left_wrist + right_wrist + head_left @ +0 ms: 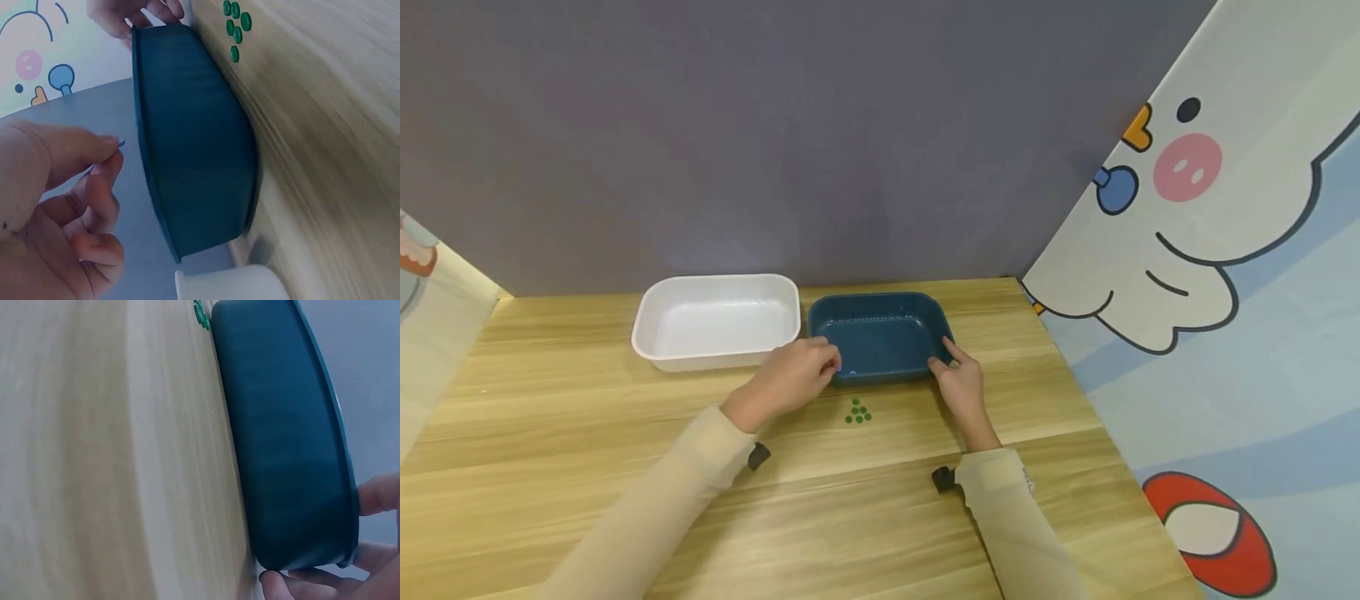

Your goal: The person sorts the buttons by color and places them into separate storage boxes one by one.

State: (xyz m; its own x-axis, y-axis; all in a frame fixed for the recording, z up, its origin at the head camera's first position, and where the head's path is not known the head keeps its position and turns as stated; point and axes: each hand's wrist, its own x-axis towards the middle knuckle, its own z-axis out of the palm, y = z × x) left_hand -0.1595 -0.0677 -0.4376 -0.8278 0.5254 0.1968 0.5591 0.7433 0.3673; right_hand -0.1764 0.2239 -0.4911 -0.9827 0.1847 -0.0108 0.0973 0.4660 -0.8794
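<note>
Over the near left corner of a dark teal tray, my left hand pinches a small, thin blue piece between thumb and forefinger; only its edge shows. My right hand grips the tray's right end, thumb and fingers spread round the corner and rim. The tray stands upright on the table. Just in front of it lie several small green discs, grouped in a triangle. A small pale mark shows inside the tray by its near wall; I cannot tell what it is.
A white tray stands left of the teal one, close beside it. Behind both rises a grey panel. A wall with cartoon prints borders the wooden table on the right.
</note>
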